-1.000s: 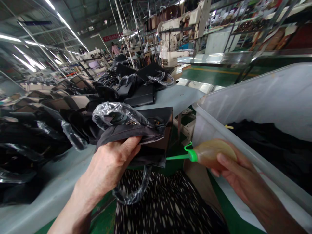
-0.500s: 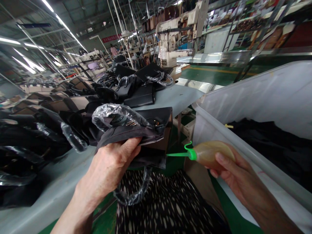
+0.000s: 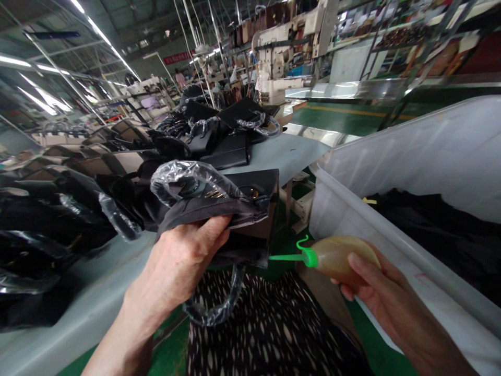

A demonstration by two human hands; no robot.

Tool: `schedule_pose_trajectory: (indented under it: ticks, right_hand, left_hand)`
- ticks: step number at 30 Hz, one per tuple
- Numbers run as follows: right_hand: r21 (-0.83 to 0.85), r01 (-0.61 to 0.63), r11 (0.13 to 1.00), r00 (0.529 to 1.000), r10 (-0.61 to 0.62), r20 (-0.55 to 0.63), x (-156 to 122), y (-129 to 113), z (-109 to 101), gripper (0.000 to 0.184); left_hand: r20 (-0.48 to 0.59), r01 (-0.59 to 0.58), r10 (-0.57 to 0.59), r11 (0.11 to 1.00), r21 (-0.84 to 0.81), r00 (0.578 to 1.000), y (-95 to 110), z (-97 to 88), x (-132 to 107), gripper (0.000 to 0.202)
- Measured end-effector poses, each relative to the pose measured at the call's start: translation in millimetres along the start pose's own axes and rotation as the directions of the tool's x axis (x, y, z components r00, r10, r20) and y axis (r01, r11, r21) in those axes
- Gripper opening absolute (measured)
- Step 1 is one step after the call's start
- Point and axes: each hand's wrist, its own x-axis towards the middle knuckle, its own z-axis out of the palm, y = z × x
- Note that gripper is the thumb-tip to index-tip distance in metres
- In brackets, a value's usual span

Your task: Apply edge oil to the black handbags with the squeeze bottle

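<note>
My left hand is closed on the edge of a black handbag, tilted over my lap with its opening toward the right. One handle, wrapped in clear plastic, stands up above the hand; the other hangs below. My right hand is wrapped round a squeeze bottle of yellowish liquid with a green cap. Its thin green nozzle points left, with the tip at the lower edge of the bag's opening. Whether it touches the bag, I cannot tell. My left fingertips are hidden inside the bag.
Rows of black handbags with wrapped handles cover the table on the left and ahead. At the right, a large white bin holds black material. A sewing machine stands beyond the table.
The nozzle tip has dropped slightly, from the middle of the bag's opening to its lower edge. The bag and my left hand have shifted a little up and right.
</note>
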Motion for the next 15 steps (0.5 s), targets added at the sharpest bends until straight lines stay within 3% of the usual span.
schedule_pose_trajectory:
  ticks: [15]
  right_hand:
    - [-0.095,0.031,0.995,0.993,-0.042,-0.110,-21.0,-12.6,17.3,0.042]
  left_hand:
    - [0.071,0.039,-0.037,0.999,-0.020,0.997,2.6,-7.4,17.0,0.022]
